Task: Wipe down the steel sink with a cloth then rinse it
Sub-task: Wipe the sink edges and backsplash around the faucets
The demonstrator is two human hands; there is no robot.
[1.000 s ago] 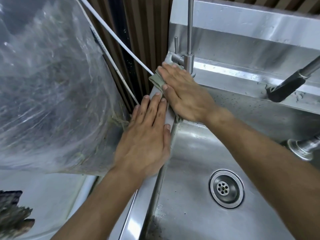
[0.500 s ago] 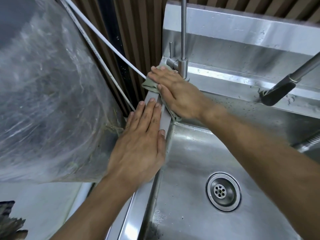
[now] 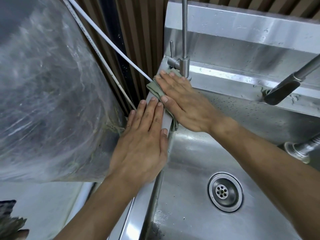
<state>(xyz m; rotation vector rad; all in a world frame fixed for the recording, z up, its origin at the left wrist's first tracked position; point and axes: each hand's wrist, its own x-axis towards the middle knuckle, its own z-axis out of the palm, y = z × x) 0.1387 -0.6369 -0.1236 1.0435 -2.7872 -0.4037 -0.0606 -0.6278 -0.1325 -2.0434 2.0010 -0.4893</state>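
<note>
While both of my hands lie flat along its left rim, the steel sink [image 3: 199, 170] fills the right half of the view: a brushed, dull-grey basin, streaked and beaded with water droplets on its back wall and floor, with a raised splashback behind. Left of it bulges a large clear plastic bag [image 3: 48, 94], wrinkled and cloudy, touching the sink's outer edge. My left hand [image 3: 143, 144] rests palm-down on the rim, fingers straight and together, thumb along the inner edge. My right hand [image 3: 183, 103] presses flat at the rear left corner, fingers straight and slightly spread, over the cloth [image 3: 156, 89], a crumpled grey-green rag whose edges show beside my fingers and under my palm. A slim tap [image 3: 184, 49] rises just behind that hand. A round strainer drain [image 3: 225, 192] sits in the basin floor, near my right forearm.
</note>
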